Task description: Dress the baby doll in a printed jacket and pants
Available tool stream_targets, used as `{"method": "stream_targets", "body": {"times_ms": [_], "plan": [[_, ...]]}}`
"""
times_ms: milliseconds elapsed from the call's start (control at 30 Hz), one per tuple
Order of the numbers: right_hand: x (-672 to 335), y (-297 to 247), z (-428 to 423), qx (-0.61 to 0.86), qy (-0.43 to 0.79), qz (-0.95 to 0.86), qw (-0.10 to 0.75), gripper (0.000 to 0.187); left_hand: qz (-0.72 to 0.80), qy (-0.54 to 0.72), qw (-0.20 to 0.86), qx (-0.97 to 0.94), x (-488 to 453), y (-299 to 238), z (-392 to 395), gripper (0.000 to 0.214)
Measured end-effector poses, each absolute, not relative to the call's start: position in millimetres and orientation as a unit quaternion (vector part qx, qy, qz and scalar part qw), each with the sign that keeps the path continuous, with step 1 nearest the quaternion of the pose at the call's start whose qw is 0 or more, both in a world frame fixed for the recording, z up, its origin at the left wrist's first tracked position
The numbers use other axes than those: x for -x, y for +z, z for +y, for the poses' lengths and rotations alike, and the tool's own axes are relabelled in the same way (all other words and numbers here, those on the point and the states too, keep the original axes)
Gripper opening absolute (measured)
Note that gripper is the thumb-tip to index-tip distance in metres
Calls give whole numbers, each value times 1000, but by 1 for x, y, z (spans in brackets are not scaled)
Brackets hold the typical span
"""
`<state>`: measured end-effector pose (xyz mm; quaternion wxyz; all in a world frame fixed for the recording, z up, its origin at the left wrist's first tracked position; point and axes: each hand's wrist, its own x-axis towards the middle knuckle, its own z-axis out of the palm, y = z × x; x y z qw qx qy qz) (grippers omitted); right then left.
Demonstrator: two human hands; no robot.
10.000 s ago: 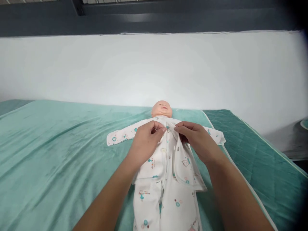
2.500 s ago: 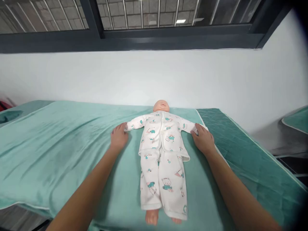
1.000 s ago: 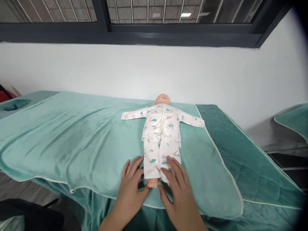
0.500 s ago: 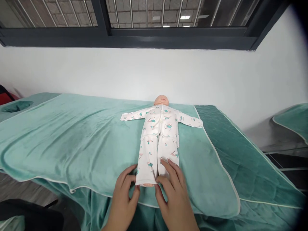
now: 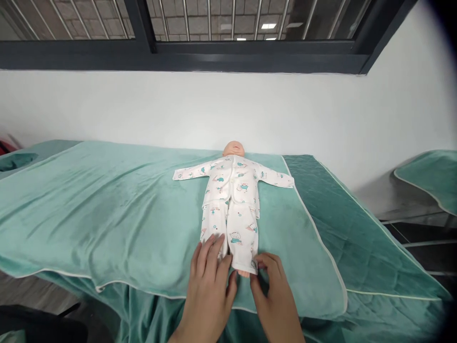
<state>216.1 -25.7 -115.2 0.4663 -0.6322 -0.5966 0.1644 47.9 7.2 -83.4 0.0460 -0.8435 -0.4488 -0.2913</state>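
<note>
A baby doll (image 5: 234,148) lies on its back, its head toward the wall and both arms stretched out sideways. It wears a white printed jacket (image 5: 232,180) and matching trousers (image 5: 242,233). My left hand (image 5: 210,286) pinches the inner edge of the cuff on the right-side trouser leg between thumb and index finger. Its other fingers rest over the left-side leg and hide that cuff. On the outer edge of the same right-side cuff, my right hand (image 5: 274,288) is closed in a pinch. The doll's toes (image 5: 243,274) peek out below the hem.
A light green blanket (image 5: 143,214) with a pale border lies under the doll, over a darker quilted cover (image 5: 342,228). Behind stands a white wall (image 5: 143,105) below a barred window. Another green-covered surface (image 5: 428,176) is at the right, and a dark object (image 5: 39,324) at lower left.
Both hands have shifted from the left-side trouser cuff to the right-side one. My left hand now covers the left leg. The view has turned slightly right.
</note>
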Motion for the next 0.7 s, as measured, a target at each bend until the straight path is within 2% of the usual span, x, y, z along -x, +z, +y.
{"method": "stream_targets", "body": {"times_ms": [133,367,433,533,600,700], "plan": [[-221,-109,-12,608,224,-614,450,6,-451,-287,27,845,-58,-84,17,34],[-248,-91,-13,520,308,-659,447,10,-437,-349,-58,827,-50,-80,10,21],[-257,-84,-16,503,328,-693,400,9,-427,-333,-46,839,-43,-81,8,28],[-271,-73,-15,491,373,-717,325,7,-431,-310,-19,847,-31,-92,9,49],[-277,-69,-10,491,395,-705,324,9,-453,-307,-14,837,-27,-104,12,61],[-280,-72,1,515,409,-657,368,18,-475,-299,-26,827,-26,-118,14,68]]}}
